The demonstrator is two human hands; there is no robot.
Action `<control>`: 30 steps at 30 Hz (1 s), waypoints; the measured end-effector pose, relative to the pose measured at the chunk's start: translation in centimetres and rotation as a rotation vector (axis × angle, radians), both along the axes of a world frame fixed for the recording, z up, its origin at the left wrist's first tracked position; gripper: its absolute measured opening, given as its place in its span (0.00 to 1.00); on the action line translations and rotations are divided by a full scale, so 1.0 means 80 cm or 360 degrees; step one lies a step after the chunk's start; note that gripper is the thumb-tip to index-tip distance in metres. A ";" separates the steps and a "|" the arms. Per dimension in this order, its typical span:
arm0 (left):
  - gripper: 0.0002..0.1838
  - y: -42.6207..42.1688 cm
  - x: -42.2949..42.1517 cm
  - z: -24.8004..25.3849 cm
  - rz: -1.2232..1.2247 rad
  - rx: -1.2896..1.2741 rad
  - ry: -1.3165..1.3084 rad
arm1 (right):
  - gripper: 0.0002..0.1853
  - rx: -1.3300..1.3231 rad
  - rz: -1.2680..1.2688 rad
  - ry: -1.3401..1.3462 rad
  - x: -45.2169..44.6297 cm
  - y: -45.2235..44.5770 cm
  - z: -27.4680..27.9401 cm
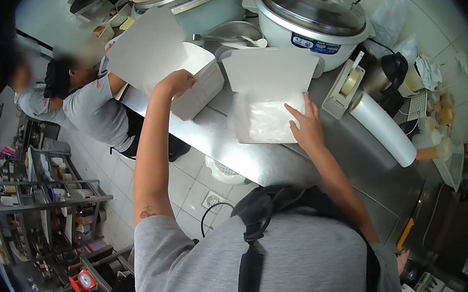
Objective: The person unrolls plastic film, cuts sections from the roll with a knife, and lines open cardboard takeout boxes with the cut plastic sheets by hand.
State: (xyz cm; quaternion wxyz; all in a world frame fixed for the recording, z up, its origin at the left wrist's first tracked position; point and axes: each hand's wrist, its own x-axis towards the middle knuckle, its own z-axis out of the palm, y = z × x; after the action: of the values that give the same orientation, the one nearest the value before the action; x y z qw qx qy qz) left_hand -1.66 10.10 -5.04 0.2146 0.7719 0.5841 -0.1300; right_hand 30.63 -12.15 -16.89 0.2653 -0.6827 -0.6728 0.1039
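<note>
My left hand (179, 82) is curled over the near rim of a stack of white cardboard boxes (198, 97), whose tall lid (145, 44) stands raised. Its fingertips are partly hidden. To the right, my right hand (306, 121) has its fingers spread at the right side of a second open white cardboard box (267, 114). A clear plastic liner seems to lie inside that box, and its lid (269, 69) tilts up at the back. Both sit on a steel counter (247, 170).
Behind the boxes stand a large rice cooker (312, 20), another big pot (204, 13) and a metal bowl with utensils (234, 31). A white plastic roll (381, 129) and a tape dispenser (344, 89) lie at right. Two people in grey shirts (95, 111) are at left.
</note>
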 end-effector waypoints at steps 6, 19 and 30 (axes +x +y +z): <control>0.14 -0.063 0.002 -0.022 0.0008 0.0997 -0.0262 | 0.32 -0.0111 -0.0114 -0.0069 0.010 0.013 0.002; 0.20 -0.252 0.150 -0.102 -0.0500 0.1686 -0.1766 | 0.31 -0.0027 -0.0220 0.0133 0.021 0.016 -0.017; 0.16 -0.232 0.143 -0.103 -0.0924 0.0436 -0.0378 | 0.31 0.0019 -0.0274 0.0445 0.032 0.015 -0.021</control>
State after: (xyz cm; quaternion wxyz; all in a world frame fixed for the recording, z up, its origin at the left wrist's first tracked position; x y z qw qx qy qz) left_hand 9.77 -8.43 -13.26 0.1296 0.9374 0.3229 -0.0151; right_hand 33.16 -10.92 -18.54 0.3683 -0.7152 -0.5689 0.1710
